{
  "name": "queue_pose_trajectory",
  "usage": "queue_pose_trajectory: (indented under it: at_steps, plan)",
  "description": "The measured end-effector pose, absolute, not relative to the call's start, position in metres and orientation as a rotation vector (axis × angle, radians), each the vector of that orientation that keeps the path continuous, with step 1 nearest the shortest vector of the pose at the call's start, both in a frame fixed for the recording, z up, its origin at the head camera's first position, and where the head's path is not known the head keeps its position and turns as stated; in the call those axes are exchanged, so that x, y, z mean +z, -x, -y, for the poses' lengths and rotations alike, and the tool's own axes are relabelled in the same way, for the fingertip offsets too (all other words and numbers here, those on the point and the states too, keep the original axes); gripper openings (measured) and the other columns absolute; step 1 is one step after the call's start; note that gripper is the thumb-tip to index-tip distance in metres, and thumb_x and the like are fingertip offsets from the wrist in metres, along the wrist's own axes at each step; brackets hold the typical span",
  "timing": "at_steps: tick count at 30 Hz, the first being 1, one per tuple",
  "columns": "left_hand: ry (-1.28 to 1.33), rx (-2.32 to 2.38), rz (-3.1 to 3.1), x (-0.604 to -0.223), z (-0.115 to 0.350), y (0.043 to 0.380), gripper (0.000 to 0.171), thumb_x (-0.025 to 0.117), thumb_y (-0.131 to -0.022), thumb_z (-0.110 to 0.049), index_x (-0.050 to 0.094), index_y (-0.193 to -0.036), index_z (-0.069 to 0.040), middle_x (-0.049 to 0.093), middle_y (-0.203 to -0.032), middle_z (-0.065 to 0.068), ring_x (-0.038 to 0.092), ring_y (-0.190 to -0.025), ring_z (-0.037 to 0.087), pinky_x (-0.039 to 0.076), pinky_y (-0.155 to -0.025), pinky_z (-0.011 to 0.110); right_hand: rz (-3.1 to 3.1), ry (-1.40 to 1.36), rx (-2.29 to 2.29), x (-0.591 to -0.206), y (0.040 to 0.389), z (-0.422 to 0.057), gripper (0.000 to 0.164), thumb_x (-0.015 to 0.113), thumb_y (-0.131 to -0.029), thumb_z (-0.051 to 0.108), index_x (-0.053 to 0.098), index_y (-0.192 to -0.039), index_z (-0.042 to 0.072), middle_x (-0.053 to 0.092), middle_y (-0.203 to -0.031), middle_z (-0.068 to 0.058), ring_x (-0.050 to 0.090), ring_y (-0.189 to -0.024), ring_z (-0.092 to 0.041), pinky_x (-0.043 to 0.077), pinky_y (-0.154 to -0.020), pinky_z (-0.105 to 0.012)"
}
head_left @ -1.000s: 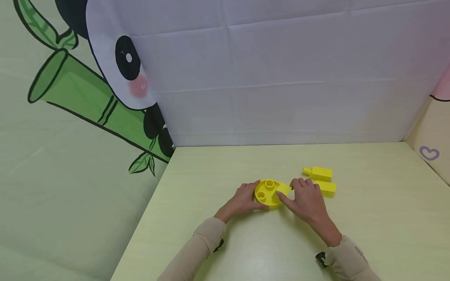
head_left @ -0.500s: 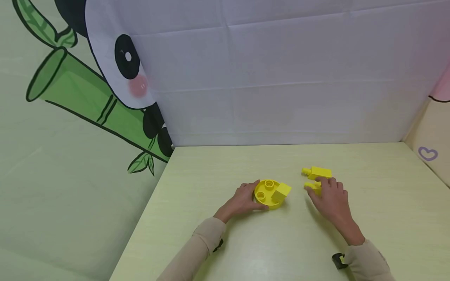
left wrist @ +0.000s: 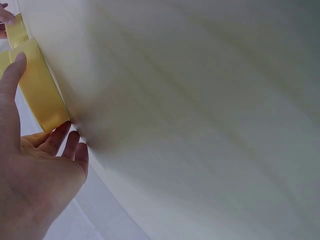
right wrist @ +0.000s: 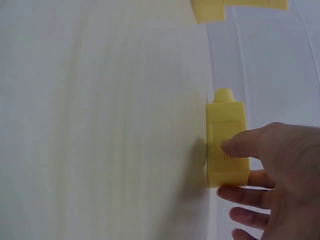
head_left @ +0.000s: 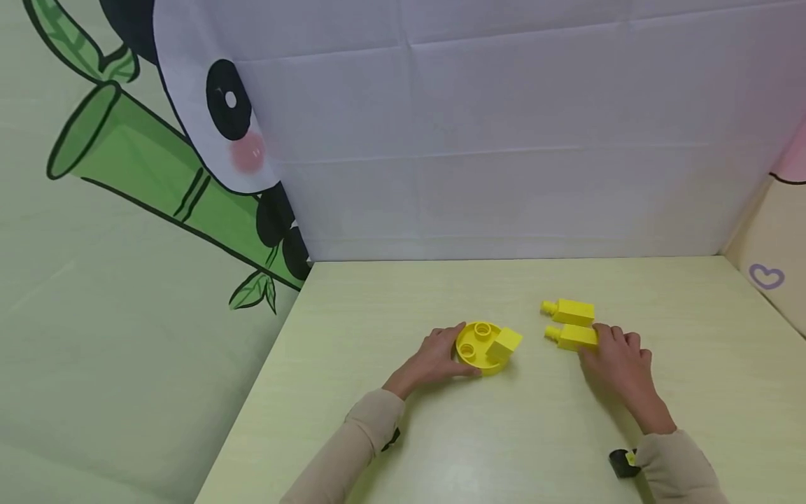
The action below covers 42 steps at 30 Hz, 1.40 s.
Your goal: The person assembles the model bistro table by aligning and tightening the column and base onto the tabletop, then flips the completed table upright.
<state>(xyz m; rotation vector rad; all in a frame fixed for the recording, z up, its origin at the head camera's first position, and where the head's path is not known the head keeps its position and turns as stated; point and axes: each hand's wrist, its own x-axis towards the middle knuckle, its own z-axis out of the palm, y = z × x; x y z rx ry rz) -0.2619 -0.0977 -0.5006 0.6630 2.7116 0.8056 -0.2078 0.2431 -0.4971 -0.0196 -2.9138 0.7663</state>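
Note:
My left hand (head_left: 434,360) holds a round yellow base (head_left: 476,346) from its left side, thumb in front and fingers behind. Two open round sockets show in the base, and a yellow block (head_left: 504,344) stands at a tilt on its right part. To the right, my right hand (head_left: 623,364) grips the rear end of a bottle-shaped yellow block (head_left: 576,337) with a round peg at its left end. In the right wrist view my thumb presses this block's printed side (right wrist: 218,167), the other fingers behind and below it.
A second bottle-shaped yellow block (head_left: 576,311) lies just behind the gripped one, its peg pointing left too. The pale wooden table (head_left: 491,441) ends at a white cloth backdrop (head_left: 504,140), with a printed cloth (head_left: 126,315) along the left side.
My right hand has let go of the block in the base and moved right to the nearer bottle-shaped block, sliding to its right end. My left hand has stayed on the base.

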Motion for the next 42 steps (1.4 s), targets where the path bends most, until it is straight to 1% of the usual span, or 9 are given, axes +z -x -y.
queue_pose_trajectory:
  at_steps: [4,7,10,17,26,32,36,39,42]
  plan:
    - [-0.664,0.804,-2.715,-0.501,0.098,0.263,0.104,0.081,-0.085,-0.055,0.029,-0.164,-0.01,0.043,-0.16,0.004,0.036,-0.144,0.029,0.032,-0.116,0.05,2.899,0.01,0.745,-0.496,0.208,-0.243,0.049,0.064,-0.097,0.022,0.051,-0.126,-0.015,0.05,-0.115,-0.037,0.035,-0.109,-0.057,0.032,-0.081,-0.07]
    - [-0.66,0.807,-2.713,-0.501,0.098,0.263,0.104,0.081,-0.085,-0.054,0.029,-0.164,-0.01,0.043,-0.16,0.004,0.036,-0.144,0.029,0.033,-0.116,0.05,2.871,-0.002,0.74,-0.495,0.208,-0.24,0.051,0.07,-0.095,0.026,0.054,-0.122,-0.014,0.048,-0.116,-0.038,0.035,-0.107,-0.057,0.032,-0.081,-0.069]
    - [-0.658,0.807,-2.712,-0.501,0.098,0.262,0.104,0.081,-0.086,-0.054,0.029,-0.164,-0.01,0.043,-0.16,0.005,0.036,-0.144,0.03,0.033,-0.116,0.05,2.813,-0.032,0.754,-0.492,0.211,-0.237,0.053,0.073,-0.094,0.028,0.055,-0.121,-0.014,0.046,-0.118,-0.039,0.036,-0.107,-0.058,0.031,-0.082,-0.069]
    - [-0.66,0.807,-2.709,-0.5,0.099,0.261,0.104,0.08,-0.086,-0.054,0.029,-0.164,-0.01,0.042,-0.161,0.005,0.036,-0.144,0.03,0.031,-0.117,0.05,2.713,-0.128,0.809,-0.473,0.225,-0.218,0.052,0.075,-0.093,0.031,0.06,-0.12,-0.011,0.054,-0.116,-0.032,0.04,-0.109,-0.055,0.031,-0.083,-0.067]
    - [-0.671,0.81,-2.714,-0.501,0.099,0.262,0.104,0.08,-0.085,-0.056,0.03,-0.163,-0.009,0.043,-0.16,0.005,0.037,-0.143,0.03,0.032,-0.116,0.05,2.711,-0.33,0.952,-0.441,0.251,-0.183,0.047,0.075,-0.094,0.032,0.064,-0.118,-0.007,0.058,-0.114,-0.026,0.043,-0.108,-0.047,0.033,-0.085,-0.064]
    - [-0.679,0.811,-2.702,-0.5,0.1,0.262,0.104,0.079,-0.085,-0.057,0.03,-0.164,-0.01,0.043,-0.16,0.005,0.037,-0.143,0.03,0.033,-0.116,0.05,2.759,-0.422,0.999,-0.436,0.261,-0.166,0.046,0.075,-0.094,0.032,0.063,-0.118,-0.006,0.058,-0.111,-0.021,0.043,-0.11,-0.045,0.034,-0.088,-0.061]
    - [-0.677,0.819,-2.693,-0.501,0.1,0.263,0.103,0.079,-0.085,-0.057,0.03,-0.164,-0.01,0.044,-0.16,0.005,0.038,-0.142,0.03,0.035,-0.115,0.05,2.781,-0.483,1.008,-0.434,0.265,-0.158,0.044,0.075,-0.094,0.031,0.064,-0.117,-0.005,0.058,-0.108,-0.018,0.044,-0.106,-0.042,0.036,-0.085,-0.058]
    - [-0.666,0.822,-2.694,-0.501,0.099,0.263,0.104,0.08,-0.085,-0.057,0.031,-0.163,-0.01,0.044,-0.16,0.004,0.038,-0.141,0.029,0.035,-0.114,0.049,2.807,-0.528,0.985,-0.433,0.268,-0.151,0.041,0.076,-0.093,0.031,0.066,-0.113,-0.003,0.059,-0.105,-0.015,0.045,-0.102,-0.041,0.037,-0.083,-0.055]
    - [-0.66,0.824,-2.697,-0.501,0.099,0.262,0.104,0.08,-0.085,-0.057,0.031,-0.163,-0.011,0.044,-0.16,0.003,0.038,-0.141,0.029,0.036,-0.114,0.049,2.843,-0.554,0.94,-0.432,0.271,-0.145,0.039,0.077,-0.092,0.032,0.068,-0.109,-0.002,0.059,-0.101,-0.013,0.046,-0.101,-0.04,0.038,-0.085,-0.057]
